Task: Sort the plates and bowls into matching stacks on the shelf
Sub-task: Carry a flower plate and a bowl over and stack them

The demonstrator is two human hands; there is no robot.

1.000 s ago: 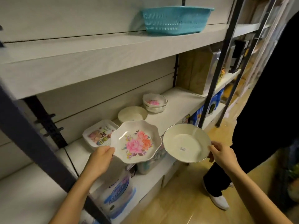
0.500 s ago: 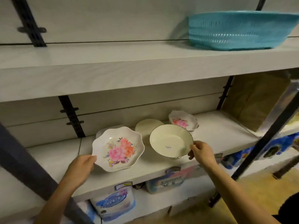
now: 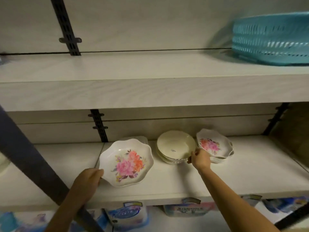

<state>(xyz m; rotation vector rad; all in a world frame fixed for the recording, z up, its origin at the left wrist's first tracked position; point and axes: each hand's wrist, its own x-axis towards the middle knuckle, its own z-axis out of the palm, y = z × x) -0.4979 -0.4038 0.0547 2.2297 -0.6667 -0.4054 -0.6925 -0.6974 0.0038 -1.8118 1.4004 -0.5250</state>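
Observation:
My left hand (image 3: 87, 182) grips the lower left rim of a scalloped white floral plate (image 3: 127, 162), tilted up above the middle shelf (image 3: 250, 174). My right hand (image 3: 199, 159) pinches the right rim of a plain cream bowl (image 3: 175, 145), which rests on a stack of like cream bowls (image 3: 168, 160) at the back of the shelf. Just right of that stands a stack of floral scalloped plates (image 3: 214, 146). A pale square plate (image 3: 142, 138) peeks out behind the held floral plate, mostly hidden.
The upper shelf (image 3: 133, 87) overhangs the plates, with a teal plastic basket (image 3: 272, 41) at its right. A dark slanted upright (image 3: 28, 158) crosses the left side. Blue printed packages (image 3: 128, 216) sit below the middle shelf. A brown box (image 3: 294, 131) stands at the far right.
My right hand has carried the cream bowl back and set it on the cream stack. The floral plate stays in my left hand. The view has come closer to the shelf.

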